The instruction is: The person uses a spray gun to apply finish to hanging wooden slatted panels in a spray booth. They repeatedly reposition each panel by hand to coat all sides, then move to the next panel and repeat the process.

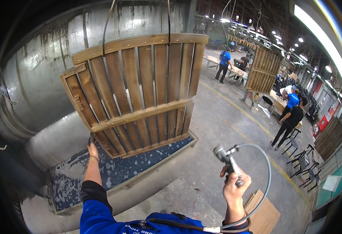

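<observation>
A brown slatted wooden panel (143, 84) hangs tilted before me from two dark hooked lines (169, 19). At its lower left edge my left hand (93, 150) is closed on the frame; the fingertips look dark and are partly hidden. In my right hand (235, 185), held out to the right and apart from the panel, is a metal spray gun (229, 163). The fingers wrap round its grip, and its head points up and left. From the gun a grey hose (269, 167) loops right and down toward my waist. Faint haze shows near the panel's right edge.
Under the panel lies a long tray (155, 156) with a dark, blotched surface. A stained metal wall (50, 50) curves behind it. Cardboard (266, 214) lies at lower right. Farther right are another hanging panel (263, 70), chairs (305, 162) and several people (292, 119).
</observation>
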Tool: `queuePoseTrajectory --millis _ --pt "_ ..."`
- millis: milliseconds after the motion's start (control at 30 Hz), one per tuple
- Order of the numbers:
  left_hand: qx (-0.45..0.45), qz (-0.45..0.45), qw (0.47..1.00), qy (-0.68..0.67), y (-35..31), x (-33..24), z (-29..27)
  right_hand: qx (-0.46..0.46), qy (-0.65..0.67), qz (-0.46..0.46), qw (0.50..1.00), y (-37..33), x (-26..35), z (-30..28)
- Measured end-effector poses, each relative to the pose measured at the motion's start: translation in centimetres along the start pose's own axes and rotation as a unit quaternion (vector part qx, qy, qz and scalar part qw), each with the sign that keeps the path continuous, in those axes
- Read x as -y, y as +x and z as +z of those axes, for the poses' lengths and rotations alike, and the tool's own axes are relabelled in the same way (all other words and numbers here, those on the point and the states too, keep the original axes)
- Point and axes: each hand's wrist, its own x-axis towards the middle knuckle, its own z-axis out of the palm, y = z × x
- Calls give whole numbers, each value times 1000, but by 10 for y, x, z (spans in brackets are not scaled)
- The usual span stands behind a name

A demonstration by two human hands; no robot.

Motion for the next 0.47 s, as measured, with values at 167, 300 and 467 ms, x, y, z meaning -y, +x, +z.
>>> queuePoseTrajectory --millis 167,300,467 --pt "20 3 1000 -6 -14 -8 1 86 -38 27 995 2 19 -7" --pt "6 -10 1000 2 -35 -19 6 36 0 -58 998 18 54 -9" --pt "9 -48 999 23 -29 -15 -2 89 -6 -75 993 26 68 11"
